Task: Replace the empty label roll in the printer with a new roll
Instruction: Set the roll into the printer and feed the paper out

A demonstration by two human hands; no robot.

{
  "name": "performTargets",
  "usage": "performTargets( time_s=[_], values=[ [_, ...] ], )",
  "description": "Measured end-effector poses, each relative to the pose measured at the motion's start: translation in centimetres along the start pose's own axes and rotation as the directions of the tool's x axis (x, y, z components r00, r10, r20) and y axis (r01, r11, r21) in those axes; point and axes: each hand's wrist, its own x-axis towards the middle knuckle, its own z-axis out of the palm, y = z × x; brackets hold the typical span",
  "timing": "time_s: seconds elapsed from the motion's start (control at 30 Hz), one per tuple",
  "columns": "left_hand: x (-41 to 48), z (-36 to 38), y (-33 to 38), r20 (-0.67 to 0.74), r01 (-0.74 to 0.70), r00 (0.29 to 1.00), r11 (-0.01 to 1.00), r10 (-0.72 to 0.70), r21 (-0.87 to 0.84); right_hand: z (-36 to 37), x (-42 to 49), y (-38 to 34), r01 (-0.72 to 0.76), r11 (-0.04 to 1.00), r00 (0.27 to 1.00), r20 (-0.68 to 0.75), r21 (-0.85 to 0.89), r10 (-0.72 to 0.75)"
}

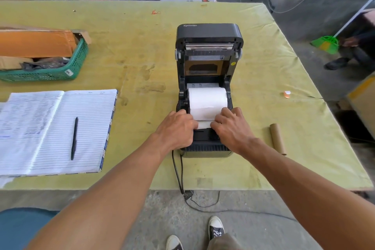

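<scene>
Two bare arms reach out from the bottom, above a pair of shoes (216, 227) on the gray floor. The left hand (176, 126) and right hand (231, 126) are on the black printer (209, 32), which sits on the yellow-green table (132, 46). Its lid stands open and upright. The new white roll (207, 99) lies inside the printer, between the side walls. Its loose end comes toward the person. Each hand has curled fingers on one side edge of that loose end, the left hand on the left edge and the right hand on the right edge. They seem to pinch it, but the fingertips are hidden.

The empty brown tube (277, 138) lies on the table to the right of the printer, well apart from it. A black cable (177, 170) hangs from the printer's near side down to the floor. To the left lies an open notebook (85, 128) with a black pen (74, 138) on it. Behind it is a green basket (77, 61) full of cardboard.
</scene>
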Motion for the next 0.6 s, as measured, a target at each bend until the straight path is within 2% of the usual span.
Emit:
performTargets(
  time_s=[0.17, 0.37, 0.6],
  values=[
    [0.4, 1.4, 1.4, -0.121, -0.006, 0.993, 1.000, 0.008, 0.020, 0.3, -0.4, 0.1, 0.036, 0.999, 0.999, -0.034, -0.007, -0.037],
    [0.9, 1.7, 1.8, -0.077, 0.039, 0.996, 0.997, -0.033, 0.071, 0.6, -0.7, 0.3, 0.056, 0.998, 0.997, -0.060, -0.002, -0.056],
    [0.6, 1.4, 2.1, -0.061, 0.023, 0.998, 0.996, -0.018, 0.091, 1.3, -1.0, 0.4, 0.054, 0.998, 0.994, -0.094, 0.016, -0.052]
  ],
)
